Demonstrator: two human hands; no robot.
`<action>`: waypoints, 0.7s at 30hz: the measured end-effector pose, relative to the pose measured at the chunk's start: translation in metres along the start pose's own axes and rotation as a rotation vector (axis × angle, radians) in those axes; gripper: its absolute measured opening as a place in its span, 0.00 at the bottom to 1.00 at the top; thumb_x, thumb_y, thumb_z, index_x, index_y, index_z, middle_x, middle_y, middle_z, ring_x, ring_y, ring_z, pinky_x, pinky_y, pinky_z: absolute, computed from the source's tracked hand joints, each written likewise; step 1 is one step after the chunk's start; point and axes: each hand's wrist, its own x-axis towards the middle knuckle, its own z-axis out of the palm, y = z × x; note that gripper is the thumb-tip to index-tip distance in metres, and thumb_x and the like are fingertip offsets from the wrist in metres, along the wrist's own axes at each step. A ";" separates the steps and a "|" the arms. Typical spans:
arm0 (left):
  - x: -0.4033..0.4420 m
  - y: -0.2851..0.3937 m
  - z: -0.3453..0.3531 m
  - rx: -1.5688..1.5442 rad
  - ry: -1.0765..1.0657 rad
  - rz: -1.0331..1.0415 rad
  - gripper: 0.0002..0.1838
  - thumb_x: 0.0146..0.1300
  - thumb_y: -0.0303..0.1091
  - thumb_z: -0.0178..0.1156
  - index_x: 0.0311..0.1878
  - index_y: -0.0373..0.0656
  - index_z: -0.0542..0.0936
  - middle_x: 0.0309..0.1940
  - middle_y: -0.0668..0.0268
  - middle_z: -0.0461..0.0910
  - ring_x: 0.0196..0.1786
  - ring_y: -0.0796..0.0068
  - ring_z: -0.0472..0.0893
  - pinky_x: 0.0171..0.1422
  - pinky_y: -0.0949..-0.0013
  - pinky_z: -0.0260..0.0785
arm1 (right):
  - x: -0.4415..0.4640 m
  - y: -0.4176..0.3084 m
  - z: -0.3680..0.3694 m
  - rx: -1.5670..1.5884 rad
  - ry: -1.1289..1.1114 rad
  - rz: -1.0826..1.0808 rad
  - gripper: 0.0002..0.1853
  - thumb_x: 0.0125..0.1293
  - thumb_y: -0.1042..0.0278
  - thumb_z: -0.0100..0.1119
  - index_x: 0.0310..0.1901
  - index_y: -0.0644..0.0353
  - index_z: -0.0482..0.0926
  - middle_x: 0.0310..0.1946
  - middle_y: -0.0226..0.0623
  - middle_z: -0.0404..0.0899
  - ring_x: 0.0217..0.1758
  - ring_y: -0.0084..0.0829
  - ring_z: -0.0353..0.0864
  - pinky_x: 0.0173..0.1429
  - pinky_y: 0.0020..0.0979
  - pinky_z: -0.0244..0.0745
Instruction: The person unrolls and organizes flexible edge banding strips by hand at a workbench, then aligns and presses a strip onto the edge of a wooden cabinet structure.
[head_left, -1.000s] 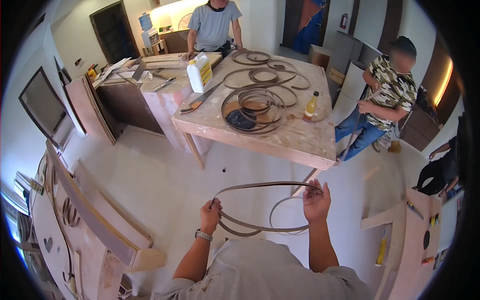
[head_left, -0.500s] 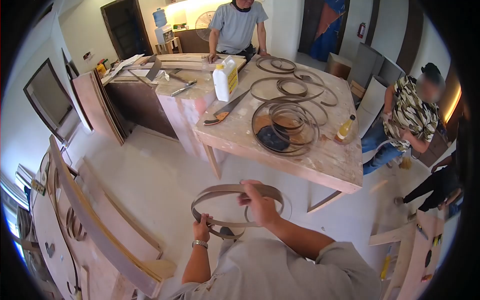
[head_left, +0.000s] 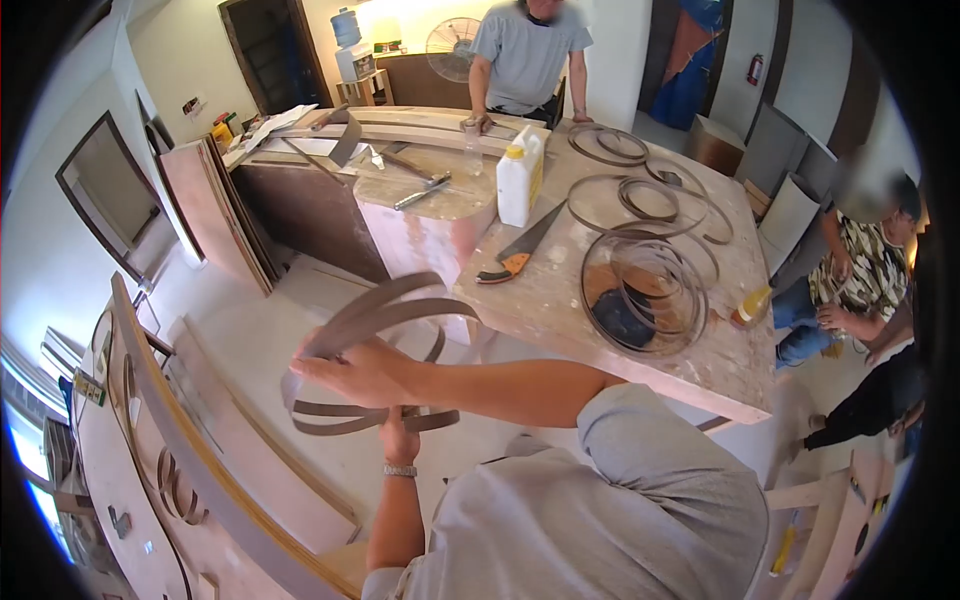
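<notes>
A loose coil of brown edge banding (head_left: 385, 312) is in front of me, its loops spread and tilted. My right hand (head_left: 362, 372) reaches across to the left side of the coil, fingers closed around the strip. Below it, my left hand (head_left: 400, 438), with a metal watch on its wrist, grips the lower loops; its fingers are partly hidden by the band. On the table (head_left: 545, 300) to the right lie more edge banding coils (head_left: 645, 290), a handsaw (head_left: 520, 250) with an orange handle, and a white jug (head_left: 518, 180).
A long curved wooden panel (head_left: 205, 430) stands on the left by a workpiece with small strip loops (head_left: 178, 490). A yellow bottle (head_left: 750, 308) is near the table's right edge. One person (head_left: 530, 60) leans at the far side; others (head_left: 865, 260) stand at the right.
My right hand has swung left across my body with the strip, and the coil has tilted up and shifted left. The view has turned, so the table appears further right.
</notes>
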 end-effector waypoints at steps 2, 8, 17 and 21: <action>0.021 0.076 0.024 -0.665 0.208 -0.280 0.18 0.69 0.41 0.56 0.58 0.47 0.71 0.52 0.65 0.77 0.53 0.65 0.78 0.50 0.52 0.73 | 0.034 0.007 -0.008 0.059 -0.077 0.085 0.18 0.68 0.53 0.55 0.38 0.63 0.80 0.28 0.37 0.78 0.33 0.28 0.75 0.39 0.33 0.71; 0.116 0.112 -0.009 -0.603 0.310 -0.122 0.20 0.72 0.45 0.51 0.62 0.49 0.71 0.52 0.69 0.78 0.52 0.73 0.77 0.54 0.61 0.69 | 0.120 0.049 -0.041 0.371 -0.077 0.220 0.19 0.67 0.50 0.57 0.41 0.60 0.82 0.28 0.32 0.79 0.29 0.22 0.76 0.33 0.27 0.71; 0.282 0.120 -0.035 -0.492 0.168 -0.048 0.20 0.72 0.32 0.48 0.65 0.42 0.65 0.58 0.62 0.73 0.56 0.68 0.75 0.57 0.64 0.69 | 0.249 0.123 -0.103 0.560 -0.106 0.195 0.21 0.65 0.47 0.61 0.41 0.61 0.83 0.31 0.30 0.80 0.31 0.21 0.77 0.35 0.24 0.73; 0.328 0.129 -0.011 -0.494 0.074 -0.134 0.22 0.71 0.33 0.49 0.67 0.41 0.64 0.60 0.62 0.71 0.59 0.68 0.74 0.58 0.60 0.69 | 0.297 0.143 -0.135 0.566 -0.072 0.254 0.21 0.64 0.49 0.62 0.39 0.62 0.83 0.30 0.31 0.80 0.29 0.21 0.77 0.34 0.24 0.73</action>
